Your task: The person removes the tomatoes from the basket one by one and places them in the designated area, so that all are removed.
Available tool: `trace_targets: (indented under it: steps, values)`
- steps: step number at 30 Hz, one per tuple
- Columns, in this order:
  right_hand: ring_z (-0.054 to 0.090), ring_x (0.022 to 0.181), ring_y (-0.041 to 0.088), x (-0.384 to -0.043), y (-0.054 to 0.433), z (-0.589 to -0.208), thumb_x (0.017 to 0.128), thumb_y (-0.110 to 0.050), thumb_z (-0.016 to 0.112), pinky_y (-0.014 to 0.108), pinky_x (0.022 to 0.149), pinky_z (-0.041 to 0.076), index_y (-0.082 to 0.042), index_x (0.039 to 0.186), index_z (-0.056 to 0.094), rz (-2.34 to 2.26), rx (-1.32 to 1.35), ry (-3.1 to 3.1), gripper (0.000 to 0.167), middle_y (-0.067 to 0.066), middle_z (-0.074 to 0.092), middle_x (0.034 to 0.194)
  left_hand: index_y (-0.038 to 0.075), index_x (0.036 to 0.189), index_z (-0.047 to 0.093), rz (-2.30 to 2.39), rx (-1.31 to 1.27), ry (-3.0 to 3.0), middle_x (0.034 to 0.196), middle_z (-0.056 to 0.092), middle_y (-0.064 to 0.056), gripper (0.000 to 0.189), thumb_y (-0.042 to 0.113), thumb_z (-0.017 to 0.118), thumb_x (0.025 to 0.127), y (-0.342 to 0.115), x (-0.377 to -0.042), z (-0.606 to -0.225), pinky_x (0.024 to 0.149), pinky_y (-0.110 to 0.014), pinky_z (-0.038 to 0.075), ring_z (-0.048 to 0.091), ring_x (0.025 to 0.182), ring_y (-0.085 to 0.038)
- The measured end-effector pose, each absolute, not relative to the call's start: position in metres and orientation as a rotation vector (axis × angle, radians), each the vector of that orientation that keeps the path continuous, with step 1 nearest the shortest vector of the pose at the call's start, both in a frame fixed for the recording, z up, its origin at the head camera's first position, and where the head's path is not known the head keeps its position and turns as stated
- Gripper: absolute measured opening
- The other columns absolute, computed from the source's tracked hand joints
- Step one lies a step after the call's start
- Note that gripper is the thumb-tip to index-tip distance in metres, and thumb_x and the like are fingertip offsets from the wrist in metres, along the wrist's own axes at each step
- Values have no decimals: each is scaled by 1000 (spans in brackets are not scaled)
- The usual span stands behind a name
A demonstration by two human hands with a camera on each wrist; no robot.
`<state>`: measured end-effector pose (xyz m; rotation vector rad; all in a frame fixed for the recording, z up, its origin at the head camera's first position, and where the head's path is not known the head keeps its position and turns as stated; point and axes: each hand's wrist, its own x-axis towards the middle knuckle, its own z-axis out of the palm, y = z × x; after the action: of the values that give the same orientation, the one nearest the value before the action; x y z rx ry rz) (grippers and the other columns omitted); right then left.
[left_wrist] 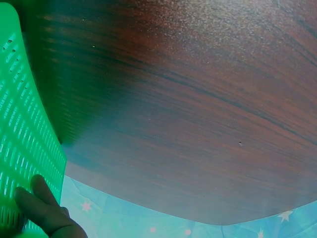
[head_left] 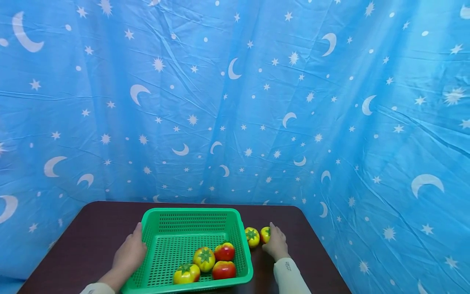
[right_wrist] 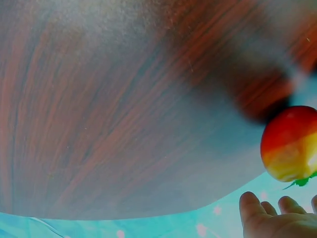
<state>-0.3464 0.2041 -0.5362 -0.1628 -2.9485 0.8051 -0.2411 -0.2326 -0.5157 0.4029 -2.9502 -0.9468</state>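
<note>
My left hand (head_left: 130, 251) holds the left side of a green plastic basket (head_left: 191, 211). In the left wrist view its fingers (left_wrist: 37, 210) lie against the outer slotted wall. Inside the basket, toward the front right, are several red-and-yellow tomatoes (head_left: 204, 259) with green leafy tops. Two more sit on the table right of the basket: one tomato (head_left: 252, 237) close to its wall, another tomato (head_left: 265, 234) partly covered by my right hand (head_left: 276, 243). Seen from the right wrist, this tomato (right_wrist: 290, 144) has the spread fingers (right_wrist: 251, 210) beside it, with a gap between.
The dark wood-grain table (head_left: 110, 220) has rounded far corners. A blue curtain (head_left: 235, 122) with white moons and stars hangs behind it and along the right side. Bare tabletop lies left of the basket and right of my right hand.
</note>
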Motion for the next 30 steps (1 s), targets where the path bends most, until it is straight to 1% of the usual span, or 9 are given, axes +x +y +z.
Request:
trace_targets:
  steps: [2,4,9,14,16,20,23,30]
  values:
    - [37,136,52,-347,204,-534,74,-2,82,70,108,37,-4,151,39,792,-150,-2951,88,30,40,151,-10,156,8,-948,411,-2948,133,46,-41,74,6,50,98,-232,-241,-515,75,-54,53,58,110,-51]
    - [38,135,52,-348,204,-530,73,-2,82,70,108,37,-3,150,41,783,-137,-2950,87,31,41,149,-9,157,7,-955,411,-2950,133,46,-41,74,6,50,99,-233,-241,-516,75,-54,53,57,110,-52]
    - [37,134,52,-347,205,-522,74,-3,81,70,107,37,-4,149,44,786,-103,-2966,83,31,41,148,-9,157,7,-960,401,-2958,130,47,-41,74,6,51,98,-233,-241,-516,70,-50,52,60,102,-48]
    - [32,138,53,-348,204,-513,75,-4,77,72,110,31,-7,148,46,817,-65,-2998,79,31,36,152,-10,156,9,-951,402,-2955,131,47,-41,73,6,51,98,-233,-242,-514,68,-48,52,62,98,-45]
    - [30,139,53,-349,202,-510,76,-7,76,73,110,29,-7,148,47,823,-40,-2995,78,31,35,153,-10,156,9,-951,405,-2952,132,47,-41,73,6,50,98,-232,-242,-513,69,-49,52,61,100,-46]
    - [28,142,53,-353,196,-505,83,-14,72,73,111,27,-8,150,45,844,-2,-2976,72,31,34,155,-10,156,9,-951,405,-2949,134,46,-41,72,6,49,99,-232,-241,-513,75,-53,52,59,107,-50]
    - [26,144,53,-355,191,-501,87,-16,69,73,113,25,-9,152,42,869,15,-2966,71,30,32,156,-10,156,9,-950,399,-2947,135,45,-41,72,6,49,98,-232,-241,-513,77,-55,52,57,110,-51]
    - [23,146,52,-356,179,-491,89,-17,67,73,113,24,-10,153,41,889,74,-2967,70,29,30,158,-11,156,10,-945,396,-2945,130,49,-40,71,5,48,98,-233,-241,-513,68,-49,52,62,98,-44]
